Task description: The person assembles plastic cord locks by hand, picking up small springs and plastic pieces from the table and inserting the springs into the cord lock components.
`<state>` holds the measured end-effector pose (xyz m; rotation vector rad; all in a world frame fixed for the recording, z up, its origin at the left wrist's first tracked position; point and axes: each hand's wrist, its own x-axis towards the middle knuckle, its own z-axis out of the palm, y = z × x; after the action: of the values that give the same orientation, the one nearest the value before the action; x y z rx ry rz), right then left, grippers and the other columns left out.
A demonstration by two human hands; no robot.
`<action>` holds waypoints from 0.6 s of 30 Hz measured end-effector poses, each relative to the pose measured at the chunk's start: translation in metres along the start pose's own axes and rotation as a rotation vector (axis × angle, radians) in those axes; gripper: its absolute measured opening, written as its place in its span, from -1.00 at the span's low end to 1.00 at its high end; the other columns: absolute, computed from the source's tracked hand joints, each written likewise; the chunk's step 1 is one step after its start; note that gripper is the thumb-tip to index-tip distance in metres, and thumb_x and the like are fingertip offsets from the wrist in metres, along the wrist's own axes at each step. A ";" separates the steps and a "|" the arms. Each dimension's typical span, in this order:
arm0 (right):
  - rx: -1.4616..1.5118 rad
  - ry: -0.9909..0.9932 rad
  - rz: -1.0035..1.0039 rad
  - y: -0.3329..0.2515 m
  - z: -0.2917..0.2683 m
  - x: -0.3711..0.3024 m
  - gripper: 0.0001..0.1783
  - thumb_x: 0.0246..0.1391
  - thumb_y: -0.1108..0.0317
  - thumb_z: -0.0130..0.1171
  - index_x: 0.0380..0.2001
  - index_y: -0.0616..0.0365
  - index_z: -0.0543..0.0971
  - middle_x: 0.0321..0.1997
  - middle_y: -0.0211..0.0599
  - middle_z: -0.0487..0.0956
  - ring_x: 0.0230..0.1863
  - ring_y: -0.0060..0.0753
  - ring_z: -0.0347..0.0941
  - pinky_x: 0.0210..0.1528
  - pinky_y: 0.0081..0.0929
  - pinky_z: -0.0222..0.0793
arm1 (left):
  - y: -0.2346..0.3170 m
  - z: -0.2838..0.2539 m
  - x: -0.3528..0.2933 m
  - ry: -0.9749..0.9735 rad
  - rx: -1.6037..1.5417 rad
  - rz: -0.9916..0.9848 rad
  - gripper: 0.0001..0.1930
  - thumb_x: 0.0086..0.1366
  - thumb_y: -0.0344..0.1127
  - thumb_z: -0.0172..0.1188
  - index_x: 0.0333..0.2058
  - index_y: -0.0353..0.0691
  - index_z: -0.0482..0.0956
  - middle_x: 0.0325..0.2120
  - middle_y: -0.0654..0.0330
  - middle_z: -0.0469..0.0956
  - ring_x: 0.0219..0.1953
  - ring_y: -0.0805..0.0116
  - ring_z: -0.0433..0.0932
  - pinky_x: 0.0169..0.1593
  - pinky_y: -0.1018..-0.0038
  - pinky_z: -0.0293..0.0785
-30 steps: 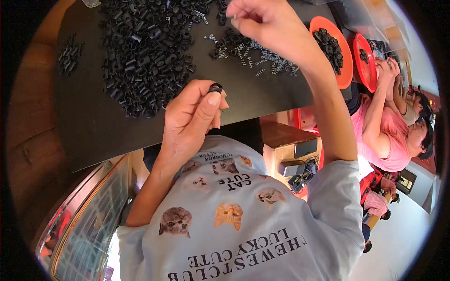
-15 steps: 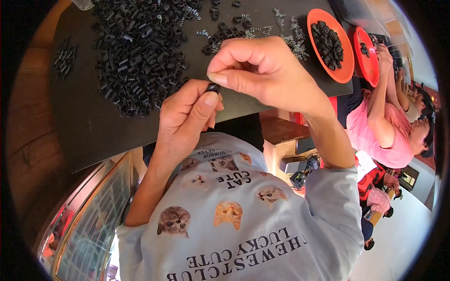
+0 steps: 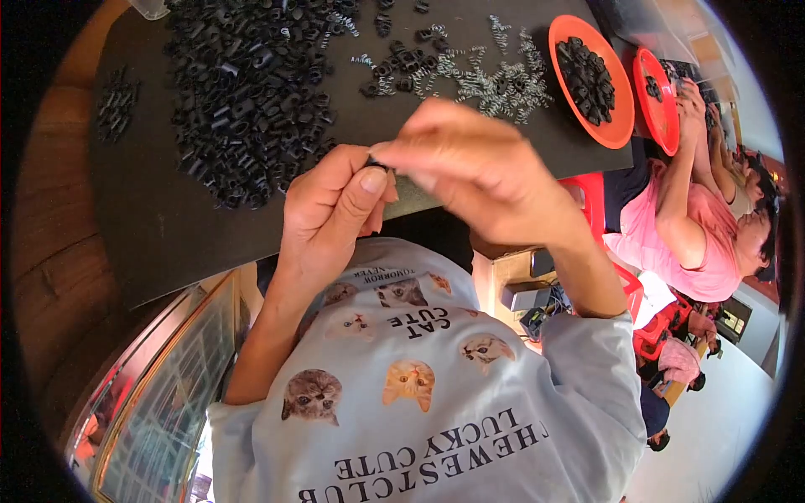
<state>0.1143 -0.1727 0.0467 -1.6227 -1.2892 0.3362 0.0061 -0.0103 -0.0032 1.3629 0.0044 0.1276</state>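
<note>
My left hand (image 3: 327,201) is closed, with its thumb and bent fingers pinching a small black plastic part (image 3: 378,162) above the table's near edge. Over that part, from the right, comes my right hand (image 3: 482,172). Its fingertips meet or nearly meet the part, but motion smears them, and whether they hold anything is unclear. Beyond my hands lie many small metal coil springs (image 3: 503,88), with several black parts (image 3: 411,63) among them. A large heap of black plastic parts (image 3: 243,101) spreads to the left of the springs.
The dark table (image 3: 142,218) also bears a small cluster of thin black pieces (image 3: 117,105) at far left. An orange plate (image 3: 619,109) with black parts sits at right, a red plate (image 3: 668,126) past it. A person in pink (image 3: 700,243) works there.
My right hand has dropped from above the black part and swung down onto it, uncovering more springs behind. My left hand stays in nearly the same place, gripping the part.
</note>
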 end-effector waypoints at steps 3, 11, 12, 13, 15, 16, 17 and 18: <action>-0.090 -0.018 0.034 -0.008 0.004 -0.002 -0.55 -0.07 0.71 0.07 -0.04 0.24 0.51 -0.34 -0.14 0.44 -0.31 -0.13 0.46 -0.26 -0.38 0.40 | 0.002 0.001 -0.002 0.034 -0.065 -0.056 -0.78 0.43 -0.27 -0.01 -0.30 -0.32 0.48 -0.53 0.34 0.45 -0.62 0.67 0.30 -0.55 0.70 0.24; -0.429 0.191 0.230 0.045 -0.043 0.022 -0.82 0.05 0.44 0.16 -0.25 0.22 0.57 -0.38 -0.15 0.51 -0.34 -0.14 0.49 -0.28 -0.36 0.39 | 0.003 -0.005 -0.001 -0.034 -0.062 -0.149 -0.71 0.44 -0.17 -0.10 -0.28 -0.29 0.45 -0.45 0.21 0.52 -0.58 0.58 0.38 -0.50 0.64 0.25; -0.465 0.186 0.199 0.055 -0.046 0.027 -0.82 0.06 0.40 0.15 -0.25 0.20 0.58 -0.35 -0.14 0.52 -0.31 -0.06 0.50 -0.25 -0.29 0.41 | 0.003 -0.005 0.000 -0.039 -0.061 -0.143 -0.71 0.44 -0.17 -0.10 -0.28 -0.29 0.45 -0.45 0.21 0.52 -0.58 0.58 0.38 -0.50 0.64 0.25; -0.471 0.190 0.196 0.060 -0.048 0.034 -0.82 0.06 0.40 0.15 -0.25 0.20 0.58 -0.35 -0.14 0.52 -0.31 -0.06 0.50 -0.25 -0.29 0.41 | 0.002 -0.005 0.001 -0.041 -0.065 -0.138 -0.72 0.43 -0.18 -0.10 -0.29 -0.28 0.45 -0.44 0.21 0.52 -0.58 0.58 0.38 -0.49 0.64 0.25; -0.649 0.163 0.069 0.072 -0.046 0.052 -0.83 0.11 0.45 0.14 -0.22 0.23 0.55 -0.44 -0.26 0.44 -0.46 -0.31 0.39 -0.37 -0.46 0.32 | 0.001 -0.006 0.001 -0.029 -0.065 -0.130 -0.72 0.43 -0.19 -0.10 -0.29 -0.28 0.45 -0.44 0.22 0.52 -0.58 0.58 0.39 -0.49 0.65 0.26; -0.700 0.178 0.029 0.078 -0.045 0.058 -0.85 0.08 0.44 0.15 -0.25 0.19 0.56 -0.41 -0.20 0.48 -0.43 -0.14 0.43 -0.35 -0.36 0.36 | 0.001 -0.003 0.001 -0.009 -0.062 -0.118 -0.75 0.43 -0.24 -0.09 -0.34 -0.28 0.45 -0.52 0.28 0.46 -0.60 0.62 0.34 -0.53 0.66 0.21; -0.704 0.178 0.022 0.080 -0.049 0.062 -0.85 0.08 0.44 0.15 -0.25 0.19 0.56 -0.41 -0.20 0.48 -0.43 -0.14 0.43 -0.35 -0.36 0.36 | 0.002 -0.002 0.002 0.015 -0.057 -0.105 -0.76 0.43 -0.29 -0.07 -0.38 -0.28 0.45 -0.61 0.35 0.40 -0.63 0.67 0.29 -0.56 0.68 0.17; -0.751 0.164 0.079 0.082 -0.052 0.066 -0.85 0.08 0.39 0.11 -0.28 0.14 0.56 -0.35 -0.19 0.50 -0.32 -0.06 0.46 -0.26 -0.24 0.40 | 0.003 -0.001 0.001 0.016 -0.057 -0.097 -0.76 0.43 -0.29 -0.07 -0.38 -0.28 0.45 -0.61 0.35 0.40 -0.63 0.67 0.29 -0.56 0.68 0.17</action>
<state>0.2253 -0.1382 0.0269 -2.2693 -1.3013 -0.2738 0.0072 -0.0084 -0.0004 1.3019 0.0798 0.0570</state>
